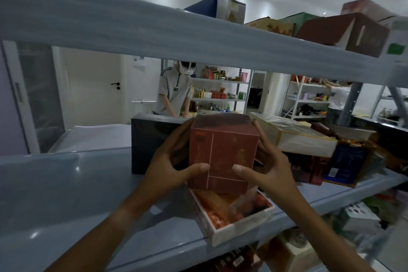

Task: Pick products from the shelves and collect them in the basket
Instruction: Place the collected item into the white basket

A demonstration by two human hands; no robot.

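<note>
Two hands grip one red box (223, 152): the left hand (174, 161) clasps its side at 9 o'clock, the right hand (268, 165) its side at 3 o'clock, each thumb pressed on the front face. The box stands upright, long axis vertical, over a flat white-edged box (234, 218) lying at 6 o'clock on the grey shelf (77, 194). Just behind, one black box (152, 139) sits at 9 o'clock and one pale wrapped box (298, 137) at 2 o'clock. Farther off at 12 o'clock, a person (174, 90) leans over a worktop (187, 114).
</note>
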